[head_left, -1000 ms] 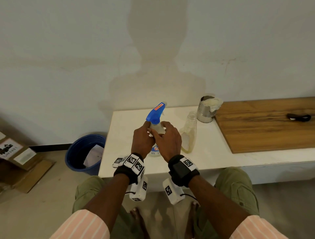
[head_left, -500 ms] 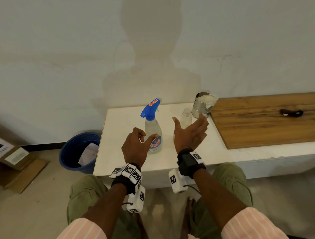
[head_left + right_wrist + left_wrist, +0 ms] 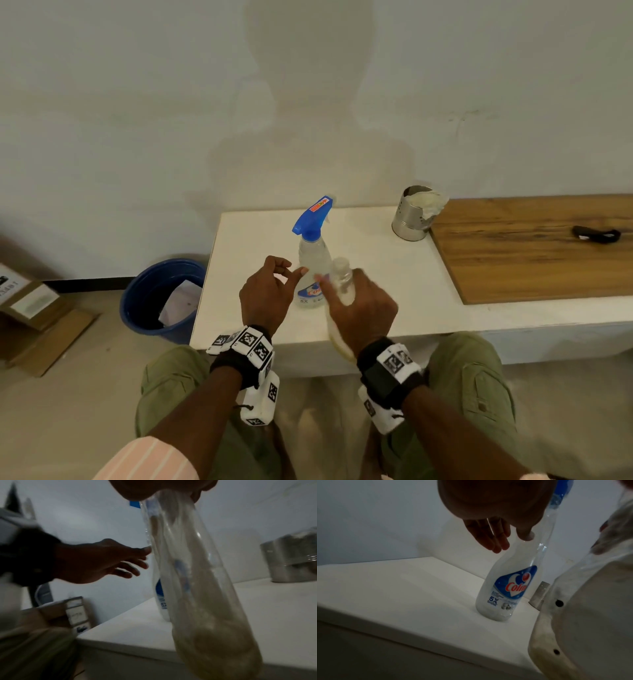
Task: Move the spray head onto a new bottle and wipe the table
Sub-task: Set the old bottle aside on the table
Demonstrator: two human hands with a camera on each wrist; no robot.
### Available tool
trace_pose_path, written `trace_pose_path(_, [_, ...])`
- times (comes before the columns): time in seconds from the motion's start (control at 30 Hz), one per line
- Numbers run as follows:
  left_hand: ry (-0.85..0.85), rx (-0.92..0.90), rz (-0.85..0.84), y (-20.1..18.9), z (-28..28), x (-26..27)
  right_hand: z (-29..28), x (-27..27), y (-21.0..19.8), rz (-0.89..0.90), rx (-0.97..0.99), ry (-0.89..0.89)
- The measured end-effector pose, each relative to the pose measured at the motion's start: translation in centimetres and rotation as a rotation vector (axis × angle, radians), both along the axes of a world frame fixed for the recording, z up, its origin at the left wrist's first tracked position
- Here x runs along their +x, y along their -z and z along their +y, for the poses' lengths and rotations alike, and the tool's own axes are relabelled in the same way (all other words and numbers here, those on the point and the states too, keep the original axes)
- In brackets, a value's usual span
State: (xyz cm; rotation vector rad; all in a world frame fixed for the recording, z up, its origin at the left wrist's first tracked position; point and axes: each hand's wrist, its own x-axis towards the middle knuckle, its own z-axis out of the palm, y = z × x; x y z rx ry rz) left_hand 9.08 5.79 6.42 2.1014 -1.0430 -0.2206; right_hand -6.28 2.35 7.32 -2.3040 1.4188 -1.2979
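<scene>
Right grip (image 3: pixel 359 305) holds yellowish bottle (image 3: pixel 197 588) beside spray bottle (image 3: pixel 313 270).

Blue plastic trigger spray head (image 3: pixel 312 216) seated on clear labelled bottle (image 3: pixel 312 274) standing upright on white bench (image 3: pixel 394 274), second clear capless bottle with yellowish liquid (image 3: pixel 340 291) held off the bench, tilted, just beside it

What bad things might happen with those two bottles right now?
The right hand holds the capless bottle tilted off the table, so its yellowish liquid might spill. It is also close to the standing spray bottle, which the left hand only touches, and might knock it over.
</scene>
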Motion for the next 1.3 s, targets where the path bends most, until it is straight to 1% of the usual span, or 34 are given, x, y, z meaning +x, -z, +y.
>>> trace_pose_path(0.1, [-0.01, -0.052, 0.042, 0.4, 0.5, 1.7, 2.6, 2.2, -0.7, 0.03, -0.172, -0.213])
trace_pose_path(0.17, [0.0, -0.062, 0.036, 1.0, 1.0, 3.4, 3.4, 4.4, -2.1, 0.024, -0.211, -0.3])
trace_pose_path(0.23, [-0.025, -0.038, -0.041, 1.5, 1.6, 5.5, 3.6, 7.0, -4.0, 0.025, -0.114, -0.327])
trace_pose_path(0.27, [-0.073, -0.012, -0.05, 1.5, 1.9, 6.7, 3.5, 8.4, -4.8, 0.024, -0.044, -0.329])
trace_pose_path(0.33, [-0.199, 0.039, 0.039, 1.3, 2.2, 8.9, 3.0, 11.3, -6.1, 0.009, 0.117, -0.345])
trace_pose_path(0.4, [-0.273, 0.095, 0.163, 0.9, 2.2, 10.9, 1.7, 14.6, -6.4, 0.011, 0.246, -0.349])
trace_pose_path(0.5, [-0.265, 0.195, 0.189, 1.0, 1.7, 12.9, -1.4, 19.7, -4.9, 0.04, 0.381, -0.312])
trace_pose_path(0.57, [-0.252, 0.228, 0.2, 1.6, 1.2, 13.9, -3.6, 22.6, -3.8, 0.007, 0.438, -0.291])
trace_pose_path(0.73, [-0.236, 0.248, 0.291, 3.0, 0.9, 15.6, -7.1, 28.0, -2.5, 0.018, 0.438, -0.264])
trace_pose_path(0.8, [-0.203, 0.236, 0.337, 3.5, 0.9, 16.0, -8.1, 29.2, -2.2, 0.023, 0.448, -0.254])
trace_pose_path(0.87, [-0.178, 0.251, 0.338, 4.1, 1.0, 16.7, -9.0, 30.4, -2.0, 0.052, 0.441, -0.255])
trace_pose_path(1.0, [-0.223, 0.204, 0.365, 4.3, 1.0, 17.1, -9.7, 31.8, -1.7, 0.119, 0.427, -0.26])
trace_pose_path(1.13, [-0.21, 0.166, 0.377, 4.5, 0.8, 16.9, -10.1, 32.1, -1.3, 0.142, 0.417, -0.245])
trace_pose_path(1.3, [-0.208, 0.134, 0.393, 4.0, 0.4, 16.1, -10.0, 31.1, -1.8, 0.11, 0.424, -0.24])
